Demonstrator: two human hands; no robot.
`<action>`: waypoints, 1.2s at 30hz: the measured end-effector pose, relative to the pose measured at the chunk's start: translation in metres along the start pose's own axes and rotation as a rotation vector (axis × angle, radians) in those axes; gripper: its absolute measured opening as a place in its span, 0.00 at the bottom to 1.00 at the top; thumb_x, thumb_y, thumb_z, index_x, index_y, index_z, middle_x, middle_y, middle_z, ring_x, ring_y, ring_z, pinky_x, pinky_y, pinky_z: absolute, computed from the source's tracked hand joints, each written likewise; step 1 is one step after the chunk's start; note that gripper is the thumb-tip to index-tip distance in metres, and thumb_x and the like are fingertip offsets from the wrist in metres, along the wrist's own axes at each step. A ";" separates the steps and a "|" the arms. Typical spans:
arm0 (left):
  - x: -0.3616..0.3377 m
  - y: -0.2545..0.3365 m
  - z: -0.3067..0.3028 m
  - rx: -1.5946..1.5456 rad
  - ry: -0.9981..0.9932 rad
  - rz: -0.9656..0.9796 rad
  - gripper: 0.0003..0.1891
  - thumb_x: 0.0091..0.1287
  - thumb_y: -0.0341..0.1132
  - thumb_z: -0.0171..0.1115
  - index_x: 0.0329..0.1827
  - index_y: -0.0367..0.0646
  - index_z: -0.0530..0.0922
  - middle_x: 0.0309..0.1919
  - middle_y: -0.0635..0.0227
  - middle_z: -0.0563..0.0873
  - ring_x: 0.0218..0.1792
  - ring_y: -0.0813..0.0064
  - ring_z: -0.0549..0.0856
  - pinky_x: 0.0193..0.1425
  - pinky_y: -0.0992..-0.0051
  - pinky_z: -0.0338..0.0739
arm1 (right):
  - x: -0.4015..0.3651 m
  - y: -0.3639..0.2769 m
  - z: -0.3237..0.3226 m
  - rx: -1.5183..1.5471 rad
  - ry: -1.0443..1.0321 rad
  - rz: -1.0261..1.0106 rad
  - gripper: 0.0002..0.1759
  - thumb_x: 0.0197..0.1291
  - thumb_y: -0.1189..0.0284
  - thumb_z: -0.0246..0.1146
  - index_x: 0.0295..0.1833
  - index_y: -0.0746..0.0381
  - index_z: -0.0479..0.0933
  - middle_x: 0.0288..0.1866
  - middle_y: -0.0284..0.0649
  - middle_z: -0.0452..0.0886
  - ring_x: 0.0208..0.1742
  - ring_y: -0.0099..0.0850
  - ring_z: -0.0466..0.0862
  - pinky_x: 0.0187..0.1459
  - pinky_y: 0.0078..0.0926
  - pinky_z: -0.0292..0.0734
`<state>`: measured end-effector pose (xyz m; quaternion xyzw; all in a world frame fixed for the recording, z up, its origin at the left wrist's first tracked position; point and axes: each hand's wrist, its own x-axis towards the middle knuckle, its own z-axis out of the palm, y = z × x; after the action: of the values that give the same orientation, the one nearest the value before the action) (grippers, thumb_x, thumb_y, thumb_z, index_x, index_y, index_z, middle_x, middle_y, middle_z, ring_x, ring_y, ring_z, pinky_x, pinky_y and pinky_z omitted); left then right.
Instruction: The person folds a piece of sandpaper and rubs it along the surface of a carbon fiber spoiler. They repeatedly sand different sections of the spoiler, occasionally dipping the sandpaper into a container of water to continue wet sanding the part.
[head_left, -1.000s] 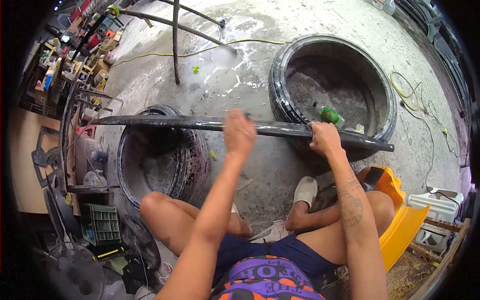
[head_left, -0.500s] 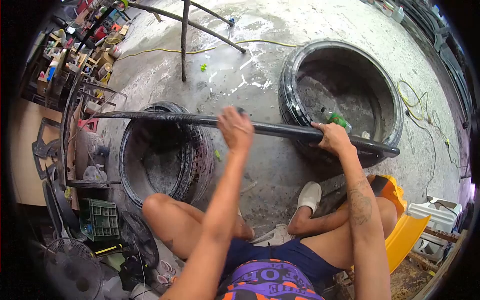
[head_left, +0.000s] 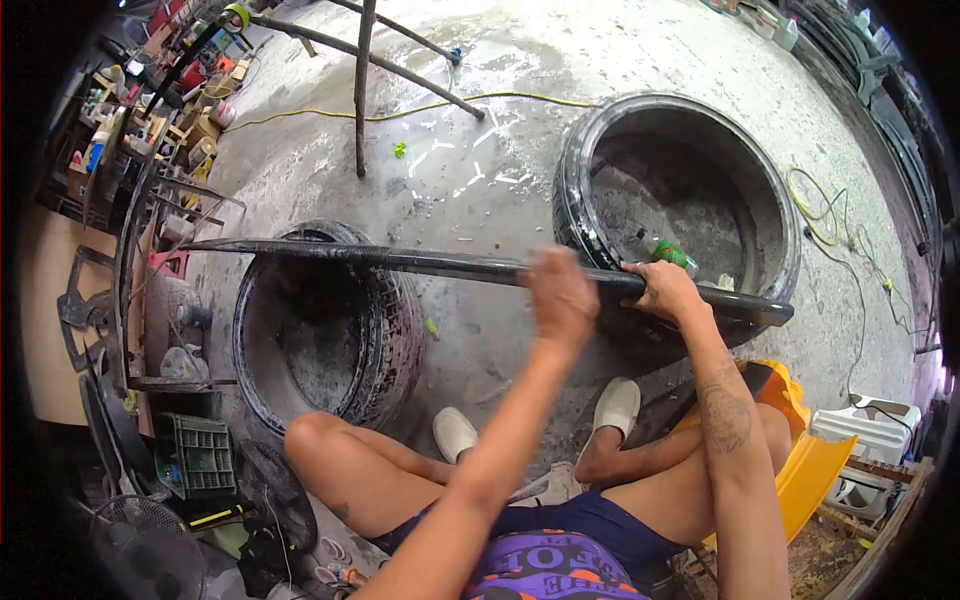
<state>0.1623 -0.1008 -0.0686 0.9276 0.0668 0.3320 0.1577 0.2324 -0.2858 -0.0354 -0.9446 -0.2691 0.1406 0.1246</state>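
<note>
Head view: long black strip (head_left: 400, 262), glossy, slim and slightly bowed, is lying across a ribbed tyre (head_left: 395, 330) and a larger tyre (head_left: 572, 200) on wet concrete (head_left: 480, 345), right hand (head_left: 665, 290) gripping it, left hand (head_left: 560, 295) clasping it closer to the right hand than before; shirt lettering unreadable.

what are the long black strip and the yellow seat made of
Strip: probably rubber, black and glossy; it is thin, with wet-looking highlights. Seat: likely moulded plastic, smooth uniform yellow with a curved edge.
</note>
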 end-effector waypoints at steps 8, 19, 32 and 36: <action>0.022 -0.098 -0.031 -0.060 -0.236 -0.082 0.15 0.70 0.38 0.57 0.51 0.37 0.72 0.47 0.49 0.75 0.48 0.49 0.76 0.57 0.49 0.69 | -0.006 -0.004 -0.002 0.007 -0.052 0.033 0.32 0.49 0.65 0.72 0.64 0.51 0.81 0.43 0.52 0.87 0.47 0.50 0.87 0.52 0.45 0.81; 0.005 -0.087 -0.026 -0.072 -0.112 0.076 0.12 0.65 0.37 0.61 0.46 0.41 0.72 0.44 0.51 0.75 0.44 0.49 0.75 0.49 0.52 0.67 | -0.008 -0.004 -0.001 0.014 0.006 0.023 0.33 0.46 0.71 0.68 0.64 0.51 0.82 0.40 0.54 0.86 0.43 0.51 0.86 0.48 0.45 0.82; 0.010 -0.152 -0.038 -0.082 0.002 -0.080 0.12 0.66 0.34 0.59 0.47 0.39 0.69 0.42 0.50 0.73 0.43 0.49 0.74 0.47 0.51 0.65 | -0.004 -0.003 -0.003 0.070 -0.001 0.068 0.35 0.44 0.57 0.79 0.62 0.51 0.83 0.43 0.53 0.87 0.48 0.51 0.86 0.51 0.44 0.80; 0.031 -0.206 -0.055 0.318 0.321 -0.369 0.13 0.71 0.36 0.57 0.48 0.35 0.69 0.40 0.49 0.75 0.43 0.46 0.76 0.50 0.51 0.67 | -0.003 -0.002 0.001 0.090 0.004 0.051 0.34 0.45 0.59 0.79 0.61 0.52 0.83 0.44 0.53 0.87 0.48 0.52 0.86 0.52 0.45 0.80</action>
<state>0.1475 0.1137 -0.0791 0.8486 0.3096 0.4254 0.0553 0.2285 -0.2855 -0.0354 -0.9449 -0.2380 0.1538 0.1641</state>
